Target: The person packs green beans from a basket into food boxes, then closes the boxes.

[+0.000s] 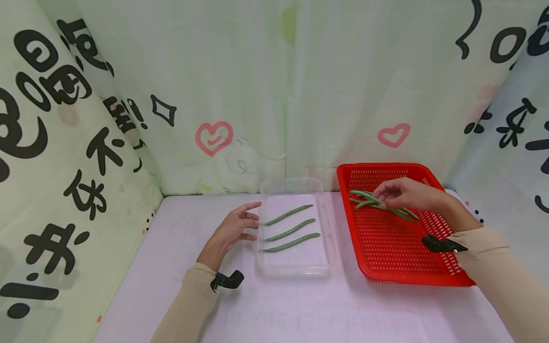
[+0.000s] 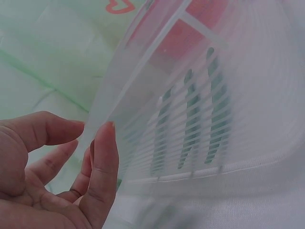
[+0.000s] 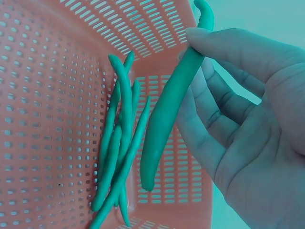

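Note:
In the right wrist view, my right hand pinches one green bean between thumb and fingers. It is over the red basket, where several loose green beans lie crossed in a bunch. My left hand is by the left side of a clear plastic container, fingers loosely bent and gripping nothing; whether they touch its wall I cannot tell. Three beans lie spaced apart in the container, roughly parallel and slanted: a far bean, a middle bean and a near bean.
Both containers stand on a pale table, the red basket to the right of the clear one with a narrow gap between. A printed curtain hangs behind the table and along both sides. Each wrist wears a black strap.

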`<state>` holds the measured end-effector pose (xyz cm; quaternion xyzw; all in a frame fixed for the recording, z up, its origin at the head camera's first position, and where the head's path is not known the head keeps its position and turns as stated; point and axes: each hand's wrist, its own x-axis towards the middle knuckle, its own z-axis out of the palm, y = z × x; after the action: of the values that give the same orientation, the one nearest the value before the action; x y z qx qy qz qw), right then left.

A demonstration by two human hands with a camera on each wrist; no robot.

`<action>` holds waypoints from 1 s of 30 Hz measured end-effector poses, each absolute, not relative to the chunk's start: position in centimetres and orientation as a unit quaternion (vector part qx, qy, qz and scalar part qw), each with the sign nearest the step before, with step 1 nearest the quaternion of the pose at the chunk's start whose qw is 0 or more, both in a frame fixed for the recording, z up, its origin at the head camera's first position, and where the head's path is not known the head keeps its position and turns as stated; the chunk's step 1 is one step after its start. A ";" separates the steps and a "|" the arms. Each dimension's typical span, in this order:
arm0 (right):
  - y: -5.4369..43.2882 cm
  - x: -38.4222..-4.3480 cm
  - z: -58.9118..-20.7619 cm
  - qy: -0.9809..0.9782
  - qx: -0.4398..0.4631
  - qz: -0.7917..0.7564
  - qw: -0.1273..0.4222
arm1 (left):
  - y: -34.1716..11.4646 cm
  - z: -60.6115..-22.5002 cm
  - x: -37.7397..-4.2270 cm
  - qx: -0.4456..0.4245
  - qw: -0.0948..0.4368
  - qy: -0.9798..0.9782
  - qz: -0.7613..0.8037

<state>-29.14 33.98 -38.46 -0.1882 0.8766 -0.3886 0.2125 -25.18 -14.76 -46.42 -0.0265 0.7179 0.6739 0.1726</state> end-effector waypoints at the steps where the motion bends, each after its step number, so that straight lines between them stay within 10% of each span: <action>1: 33.9 -29.1 -38.4 0.877 -0.189 -0.389 0.211 | -14.8 -46.4 -25.2 -0.026 0.172 0.718 0.674; 30: 30.9 -29.9 -37.7 0.862 -0.235 -0.417 0.169 | -14.6 -46.2 -24.9 -0.036 0.170 0.720 0.671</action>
<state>-29.93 30.85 -37.73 -0.2348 0.8616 -0.4171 0.1691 -24.92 -14.63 -46.23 -0.0361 0.7204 0.6714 0.1700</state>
